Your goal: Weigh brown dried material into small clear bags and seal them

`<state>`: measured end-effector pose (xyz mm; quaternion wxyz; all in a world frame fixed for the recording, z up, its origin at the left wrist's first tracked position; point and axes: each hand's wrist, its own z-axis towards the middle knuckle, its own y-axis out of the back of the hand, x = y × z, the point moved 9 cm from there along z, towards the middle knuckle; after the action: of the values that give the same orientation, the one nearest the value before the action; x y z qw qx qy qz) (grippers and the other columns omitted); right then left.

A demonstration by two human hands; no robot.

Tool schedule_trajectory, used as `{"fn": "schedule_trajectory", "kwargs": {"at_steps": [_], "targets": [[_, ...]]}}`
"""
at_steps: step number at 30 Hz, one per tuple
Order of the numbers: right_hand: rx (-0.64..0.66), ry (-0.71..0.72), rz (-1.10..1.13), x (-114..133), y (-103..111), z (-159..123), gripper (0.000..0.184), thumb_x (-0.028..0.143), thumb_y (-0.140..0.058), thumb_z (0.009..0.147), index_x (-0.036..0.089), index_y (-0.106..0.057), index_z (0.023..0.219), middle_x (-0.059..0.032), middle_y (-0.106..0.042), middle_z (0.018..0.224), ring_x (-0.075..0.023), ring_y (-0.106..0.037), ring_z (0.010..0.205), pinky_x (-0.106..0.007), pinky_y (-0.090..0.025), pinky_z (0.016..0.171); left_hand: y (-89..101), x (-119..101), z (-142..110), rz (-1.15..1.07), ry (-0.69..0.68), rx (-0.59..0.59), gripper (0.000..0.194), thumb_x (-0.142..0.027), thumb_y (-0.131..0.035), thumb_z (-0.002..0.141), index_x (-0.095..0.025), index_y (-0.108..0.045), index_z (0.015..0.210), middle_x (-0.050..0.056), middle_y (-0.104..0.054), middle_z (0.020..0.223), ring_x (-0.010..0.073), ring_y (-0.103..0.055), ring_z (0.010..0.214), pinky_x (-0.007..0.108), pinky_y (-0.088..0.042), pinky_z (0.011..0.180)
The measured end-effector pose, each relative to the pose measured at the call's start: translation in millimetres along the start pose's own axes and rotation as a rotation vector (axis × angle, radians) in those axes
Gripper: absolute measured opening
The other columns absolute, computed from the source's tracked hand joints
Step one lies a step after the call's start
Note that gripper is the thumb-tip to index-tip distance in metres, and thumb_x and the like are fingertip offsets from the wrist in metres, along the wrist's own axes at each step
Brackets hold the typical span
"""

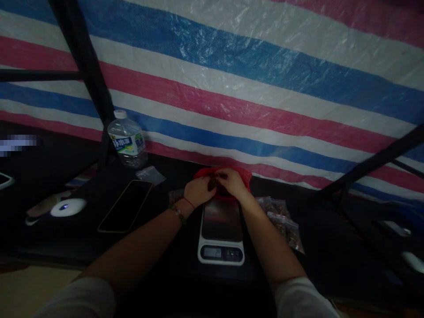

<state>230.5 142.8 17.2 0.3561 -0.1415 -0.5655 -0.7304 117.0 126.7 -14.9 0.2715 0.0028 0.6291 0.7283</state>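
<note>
My left hand (198, 191) and my right hand (232, 182) meet at a red plastic bag (243, 176) just behind a digital kitchen scale (221, 234). Both hands have fingers curled in a pinch at the bag's mouth, around something dark and small that I cannot make out. A red string and a bead bracelet circle my left wrist. The scale's steel platform is bare and its display glows faintly.
A phone (126, 206) lies face up left of the scale, with a white mouse (68, 206) further left. A water bottle (127, 140) and a small clear zip bag (150, 175) stand behind. Filled clear packets (281, 221) lie right of the scale. A striped tarp (232, 88) hangs behind.
</note>
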Motion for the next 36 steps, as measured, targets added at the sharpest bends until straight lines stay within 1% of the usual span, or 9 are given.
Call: {"fn": "schedule_trajectory", "kwargs": {"at_steps": [5, 10, 16, 20, 23, 29, 31, 33, 36], "targets": [[0.050, 0.089, -0.067, 13.0, -6.9, -1.4, 0.022, 0.011, -0.063, 0.075, 0.018, -0.072, 0.094, -0.0065, -0.069, 0.099, -0.0183, -0.060, 0.098, -0.032, -0.044, 0.092, 0.5, -0.1, -0.3, -0.017, 0.009, 0.002, 0.035, -0.045, -0.049, 0.085, -0.021, -0.061, 0.107, 0.008, -0.068, 0.102, 0.0225, -0.064, 0.095, 0.030, -0.049, 0.080], [0.056, 0.093, -0.012, 13.1, -6.1, -1.3, 0.024, 0.009, -0.057, 0.079, 0.019, -0.071, 0.096, -0.0048, -0.069, 0.102, -0.0164, -0.061, 0.097, -0.030, -0.045, 0.091, -1.4, 1.5, 0.9, -0.008, -0.008, -0.022, 0.036, -0.048, -0.047, 0.086, -0.021, -0.061, 0.104, 0.007, -0.069, 0.099, 0.0223, -0.065, 0.091, 0.030, -0.049, 0.077], [-0.025, 0.121, -0.053, 17.9, 8.6, -1.2, 0.034, 0.002, -0.044, 0.081, 0.017, -0.071, 0.097, -0.0065, -0.069, 0.105, -0.0155, -0.060, 0.101, -0.029, -0.042, 0.095, -2.7, 6.8, 1.7, 0.002, 0.014, -0.040, 0.039, -0.051, -0.045, 0.086, -0.021, -0.059, 0.107, 0.007, -0.069, 0.099, 0.0222, -0.065, 0.090, 0.029, -0.048, 0.075], [0.084, 0.104, -0.103, 12.6, 0.9, -2.4, 0.030, 0.007, -0.050, 0.082, 0.017, -0.070, 0.101, -0.0064, -0.070, 0.104, -0.0171, -0.061, 0.098, -0.030, -0.044, 0.093, -1.8, 7.9, 2.5, 0.010, 0.017, -0.060, 0.039, -0.051, -0.046, 0.085, -0.021, -0.058, 0.107, 0.007, -0.068, 0.100, 0.0221, -0.065, 0.091, 0.029, -0.048, 0.074], [0.158, 0.140, -0.109, 11.8, -8.7, -4.1, 0.022, 0.010, -0.056, 0.080, 0.018, -0.073, 0.093, -0.0052, -0.071, 0.095, -0.0178, -0.062, 0.091, -0.031, -0.046, 0.088, -4.1, 8.6, 2.9, 0.018, 0.029, -0.038, 0.038, -0.051, -0.046, 0.086, -0.021, -0.059, 0.104, 0.007, -0.068, 0.098, 0.0219, -0.065, 0.090, 0.029, -0.048, 0.075], [0.109, 0.154, -0.127, 15.3, -0.7, -4.3, 0.025, 0.011, -0.055, 0.082, 0.019, -0.071, 0.099, -0.0057, -0.070, 0.103, -0.0180, -0.060, 0.098, -0.032, -0.044, 0.092, -2.4, 8.5, 2.4, 0.007, 0.033, -0.045, 0.040, -0.051, -0.046, 0.086, -0.021, -0.058, 0.110, 0.008, -0.068, 0.101, 0.0226, -0.065, 0.093, 0.030, -0.048, 0.077], [0.119, 0.125, -0.188, 13.5, 2.3, -4.2, 0.025, 0.010, -0.050, 0.084, 0.017, -0.072, 0.094, -0.0066, -0.070, 0.099, -0.0183, -0.060, 0.098, -0.031, -0.044, 0.092, -2.2, 9.2, 2.4, 0.010, 0.034, -0.043, 0.041, -0.052, -0.045, 0.086, -0.021, -0.059, 0.108, 0.007, -0.068, 0.100, 0.0226, -0.065, 0.092, 0.030, -0.048, 0.076], [0.107, 0.042, -0.278, 4.9, 6.0, -3.6, 0.030, 0.008, -0.046, 0.085, 0.015, -0.071, 0.099, -0.0094, -0.070, 0.104, -0.0196, -0.060, 0.101, -0.031, -0.043, 0.093, -1.8, 9.8, 2.6, 0.022, 0.036, -0.044, 0.042, -0.053, -0.044, 0.086, -0.020, -0.059, 0.108, 0.008, -0.068, 0.100, 0.0227, -0.065, 0.090, 0.030, -0.048, 0.074], [0.195, -0.100, -0.408, -15.7, -2.1, -6.5, 0.033, 0.008, -0.044, 0.085, 0.013, -0.070, 0.106, -0.0137, -0.069, 0.107, -0.0223, -0.063, 0.099, -0.031, -0.043, 0.090, -2.0, 9.7, 2.9, 0.038, 0.030, -0.046, 0.043, -0.053, -0.042, 0.086, -0.020, -0.059, 0.109, 0.008, -0.068, 0.102, 0.0231, -0.065, 0.090, 0.030, -0.048, 0.073]]}}
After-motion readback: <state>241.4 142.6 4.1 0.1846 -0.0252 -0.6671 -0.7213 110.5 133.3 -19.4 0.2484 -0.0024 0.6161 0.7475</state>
